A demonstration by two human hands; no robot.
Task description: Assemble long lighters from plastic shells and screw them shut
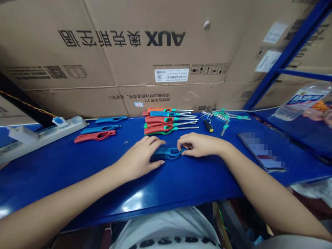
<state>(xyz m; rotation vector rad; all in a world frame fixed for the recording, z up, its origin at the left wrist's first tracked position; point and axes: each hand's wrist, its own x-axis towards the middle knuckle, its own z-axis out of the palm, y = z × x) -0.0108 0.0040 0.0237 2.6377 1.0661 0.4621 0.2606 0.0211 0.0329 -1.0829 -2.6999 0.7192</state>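
Observation:
A blue lighter casing [167, 152] with a trigger loop lies on the blue tabletop between my hands. My left hand [145, 155] is curled around its left end, thumb on the near side and fingers on the far side. At the loop end, my right hand [193, 144] pinches the casing with bent fingers; part of that end is hidden. Just beyond lie several assembled long-nosed lighters [158, 130] in red, blue and orange, their metal tubes pointing right. Further left rest one red casing [94, 136] and two blue casings [100, 129].
A screwdriver [208, 126] and loose green-and-metal lighter parts [223, 116] lie at the back right. Nearer me is a phone [259, 152]. A power strip [41, 138] runs along the left; a plastic bottle [301, 102] lies right. Cardboard [124, 69] walls the back.

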